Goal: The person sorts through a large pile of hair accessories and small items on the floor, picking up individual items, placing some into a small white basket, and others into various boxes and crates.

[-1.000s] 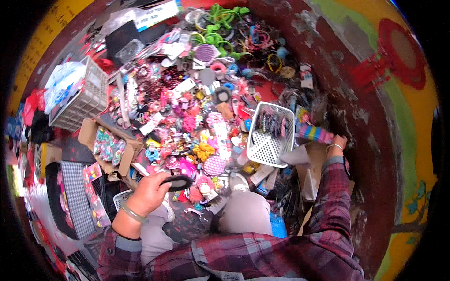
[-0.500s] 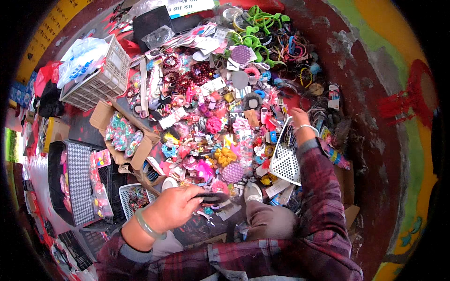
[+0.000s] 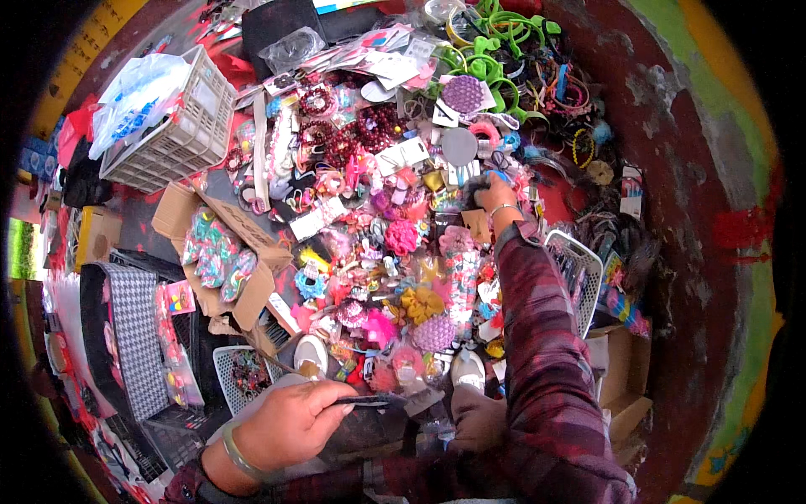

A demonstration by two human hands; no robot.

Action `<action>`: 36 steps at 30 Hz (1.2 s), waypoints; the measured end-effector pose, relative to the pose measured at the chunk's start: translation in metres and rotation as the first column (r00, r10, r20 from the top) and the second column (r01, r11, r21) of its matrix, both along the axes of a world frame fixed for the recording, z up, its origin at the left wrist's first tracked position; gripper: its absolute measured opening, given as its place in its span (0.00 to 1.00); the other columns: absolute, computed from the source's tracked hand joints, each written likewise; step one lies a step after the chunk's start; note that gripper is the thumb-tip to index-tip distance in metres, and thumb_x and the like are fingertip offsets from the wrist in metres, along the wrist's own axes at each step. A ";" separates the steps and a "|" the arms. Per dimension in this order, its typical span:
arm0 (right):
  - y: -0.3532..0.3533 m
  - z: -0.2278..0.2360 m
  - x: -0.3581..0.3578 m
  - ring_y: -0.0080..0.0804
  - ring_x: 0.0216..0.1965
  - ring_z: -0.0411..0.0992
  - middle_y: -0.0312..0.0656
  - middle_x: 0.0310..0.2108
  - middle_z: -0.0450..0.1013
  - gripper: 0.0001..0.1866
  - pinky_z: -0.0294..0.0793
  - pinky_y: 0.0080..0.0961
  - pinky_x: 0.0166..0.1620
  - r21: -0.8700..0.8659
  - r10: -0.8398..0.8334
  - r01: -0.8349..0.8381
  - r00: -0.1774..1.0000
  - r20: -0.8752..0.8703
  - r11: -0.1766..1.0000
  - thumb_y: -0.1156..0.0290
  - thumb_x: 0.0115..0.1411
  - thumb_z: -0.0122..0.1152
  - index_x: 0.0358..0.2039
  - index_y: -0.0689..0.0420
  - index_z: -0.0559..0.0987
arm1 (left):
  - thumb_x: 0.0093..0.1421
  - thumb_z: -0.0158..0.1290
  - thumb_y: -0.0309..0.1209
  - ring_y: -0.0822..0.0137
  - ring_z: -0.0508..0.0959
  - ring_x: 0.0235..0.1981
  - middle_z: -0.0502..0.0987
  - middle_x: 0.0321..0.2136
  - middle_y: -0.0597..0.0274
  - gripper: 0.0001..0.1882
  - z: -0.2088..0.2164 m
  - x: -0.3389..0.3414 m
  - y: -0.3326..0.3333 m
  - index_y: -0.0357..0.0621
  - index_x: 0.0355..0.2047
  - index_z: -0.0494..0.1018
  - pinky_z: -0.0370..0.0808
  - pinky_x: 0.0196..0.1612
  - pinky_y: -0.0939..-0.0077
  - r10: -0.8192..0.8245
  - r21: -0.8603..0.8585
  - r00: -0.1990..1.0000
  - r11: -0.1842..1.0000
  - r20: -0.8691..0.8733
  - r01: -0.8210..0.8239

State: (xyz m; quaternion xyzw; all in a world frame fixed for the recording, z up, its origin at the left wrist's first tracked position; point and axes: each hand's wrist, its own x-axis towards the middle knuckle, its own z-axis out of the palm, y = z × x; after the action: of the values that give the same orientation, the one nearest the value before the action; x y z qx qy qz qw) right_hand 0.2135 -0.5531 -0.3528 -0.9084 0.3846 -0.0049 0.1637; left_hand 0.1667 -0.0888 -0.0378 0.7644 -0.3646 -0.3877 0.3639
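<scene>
My left hand [image 3: 290,420] is low in the view, a bangle on its wrist. Thumb and fingers pinch a thin black band-like piece [image 3: 371,401], seen nearly edge-on. My right hand [image 3: 499,195] reaches far into a wide heap of hair accessories. Its fingers close on a dark grey fluffy scrunchie [image 3: 474,190], which they partly cover. Around it lie a grey round disc [image 3: 459,146], a brown card [image 3: 477,225] and a blue hair tie [image 3: 499,176]. Nearer me are a yellow fabric flower [image 3: 421,305] and a purple bumpy round piece [image 3: 435,333].
A white perforated basket [image 3: 579,281] stands right of my right forearm. At left are an open cardboard box [image 3: 252,290] of bagged items, a crate [image 3: 180,155] with plastic bags, and a small white basket [image 3: 225,370]. Green headbands [image 3: 495,71] lie at the far right, near a dark red surface.
My right hand has left the white basket and moved left to the grey scrunchie. My left hand has lowered slightly, still pinching the black piece. The whole view has shifted a little.
</scene>
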 end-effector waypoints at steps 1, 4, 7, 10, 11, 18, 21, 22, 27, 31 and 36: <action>0.011 -0.004 0.007 0.50 0.44 0.70 0.53 0.41 0.72 0.31 0.70 0.39 0.47 -0.057 0.040 -0.042 0.999 -0.036 0.997 0.60 0.44 0.65 0.50 0.53 0.69 | 0.55 0.51 0.27 0.52 0.75 0.29 0.74 0.26 0.51 0.08 0.000 0.004 -0.001 0.40 0.36 0.71 0.71 0.31 0.66 0.010 0.010 1.000 1.000 -0.021 -0.009; 0.018 -0.015 0.007 0.52 0.37 0.72 0.55 0.33 0.73 0.16 0.71 0.42 0.42 -0.171 0.110 -0.118 0.992 -0.059 0.978 0.67 0.46 0.61 0.37 0.57 0.76 | 0.55 0.50 0.27 0.52 0.75 0.28 0.74 0.26 0.52 0.08 -0.002 0.013 -0.007 0.41 0.36 0.71 0.71 0.31 0.65 -0.021 -0.001 1.000 1.000 0.003 0.021; -0.007 -0.026 0.005 0.41 0.30 0.73 0.45 0.26 0.74 0.10 0.72 0.36 0.35 0.132 0.117 -0.114 0.993 -0.014 0.985 0.69 0.47 0.62 0.29 0.59 0.76 | 0.56 0.50 0.28 0.52 0.75 0.28 0.74 0.26 0.52 0.08 -0.005 0.022 -0.013 0.41 0.36 0.71 0.71 0.31 0.65 -0.046 0.003 0.999 0.999 -0.017 0.046; -0.034 -0.013 0.029 0.26 0.22 0.69 0.34 0.21 0.71 0.06 0.68 0.28 0.25 0.623 0.148 -0.183 0.983 0.108 0.760 0.72 0.47 0.64 0.27 0.55 0.76 | 0.56 0.50 0.28 0.52 0.76 0.29 0.75 0.27 0.52 0.08 -0.006 0.028 -0.014 0.41 0.36 0.70 0.72 0.32 0.65 -0.034 0.016 0.999 0.999 -0.040 0.035; -0.026 -0.002 0.044 0.21 0.18 0.66 0.30 0.18 0.69 0.06 0.65 0.24 0.21 0.761 0.004 -0.178 0.974 0.225 0.624 0.73 0.47 0.65 0.26 0.52 0.77 | 0.56 0.50 0.29 0.52 0.76 0.29 0.75 0.27 0.52 0.08 -0.005 0.028 -0.012 0.41 0.36 0.70 0.72 0.32 0.65 -0.017 0.034 0.999 0.999 -0.045 0.019; -0.038 -0.031 0.087 0.30 0.22 0.72 0.38 0.20 0.74 0.10 0.70 0.29 0.29 0.283 -0.284 0.208 0.923 0.259 0.936 0.63 0.43 0.67 0.23 0.55 0.79 | 0.55 0.50 0.28 0.52 0.76 0.32 0.75 0.29 0.52 0.09 -0.007 0.031 -0.017 0.40 0.37 0.71 0.72 0.34 0.66 -0.053 0.005 0.995 0.999 -0.083 0.054; 0.010 -0.019 0.098 0.46 0.31 0.74 0.48 0.26 0.75 0.14 0.71 0.35 0.36 0.085 -0.234 0.218 0.892 0.386 0.972 0.61 0.42 0.65 0.26 0.57 0.79 | 0.55 0.51 0.28 0.54 0.77 0.34 0.76 0.31 0.51 0.10 -0.006 0.029 -0.010 0.39 0.38 0.73 0.73 0.37 0.68 -0.008 0.076 0.995 0.997 -0.095 0.015; 0.020 -0.013 0.096 0.49 0.32 0.73 0.50 0.27 0.75 0.14 0.71 0.36 0.37 0.085 -0.249 0.236 0.873 0.419 0.968 0.61 0.42 0.64 0.27 0.57 0.79 | 0.55 0.51 0.28 0.55 0.77 0.33 0.76 0.30 0.52 0.10 -0.005 0.029 -0.010 0.39 0.38 0.73 0.73 0.36 0.68 -0.005 0.084 0.996 0.996 -0.094 0.013; 0.091 0.028 0.039 0.39 0.28 0.74 0.49 0.27 0.74 0.20 0.72 0.31 0.33 0.353 -0.177 -0.009 0.852 0.493 0.936 0.68 0.46 0.63 0.41 0.57 0.73 | 0.56 0.51 0.28 0.66 0.77 0.27 0.76 0.24 0.56 0.10 -0.010 0.029 0.000 0.38 0.38 0.73 0.72 0.31 0.74 0.030 0.174 0.993 0.985 -0.112 -0.010; 0.161 0.069 -0.032 0.21 0.28 0.71 0.36 0.27 0.73 0.16 0.70 0.20 0.31 0.705 -0.210 -0.257 0.839 0.503 0.661 0.76 0.50 0.62 0.41 0.59 0.71 | 0.59 0.49 0.25 0.81 0.72 0.28 0.74 0.27 0.69 0.08 -0.030 0.028 0.017 0.35 0.38 0.72 0.71 0.30 0.83 0.255 0.163 0.935 0.962 -0.248 -0.220; 0.208 0.135 -0.071 0.15 0.31 0.68 0.29 0.29 0.71 0.06 0.68 0.13 0.35 0.819 -0.307 -0.565 0.766 0.565 0.098 0.78 0.54 0.59 0.34 0.58 0.73 | 0.59 0.45 0.24 0.75 0.75 0.35 0.75 0.35 0.64 0.11 -0.052 0.036 0.031 0.37 0.42 0.70 0.76 0.38 0.77 0.634 0.168 0.598 0.742 -0.491 -0.649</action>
State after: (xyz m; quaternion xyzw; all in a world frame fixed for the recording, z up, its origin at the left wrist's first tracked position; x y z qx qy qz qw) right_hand 0.1422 -0.3456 -0.2176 -0.5304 0.1170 -0.0298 0.8391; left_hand 0.2024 -0.0581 -0.0900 0.7045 0.0408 -0.4163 0.5733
